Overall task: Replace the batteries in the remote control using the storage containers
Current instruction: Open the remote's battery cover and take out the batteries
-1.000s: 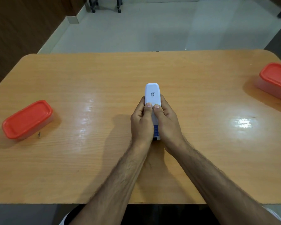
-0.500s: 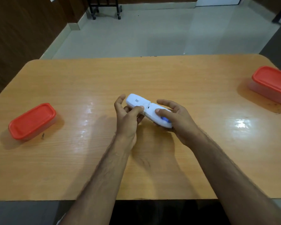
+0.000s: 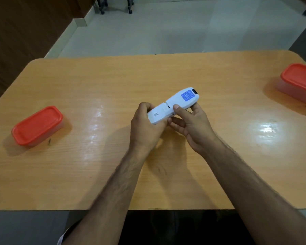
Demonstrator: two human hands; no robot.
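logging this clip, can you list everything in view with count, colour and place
remote control: one, white with a blue label, back side up, held above the table centre
storage containers: two, clear with red lids, both closed; one at the table's left, one at the far right edge
table: one, light wood, fills the middle of the view
wheeled furniture legs: black, on the pale floor beyond the table
left hand: grips the remote's near end
right hand: holds the remote from below, thumb on its back
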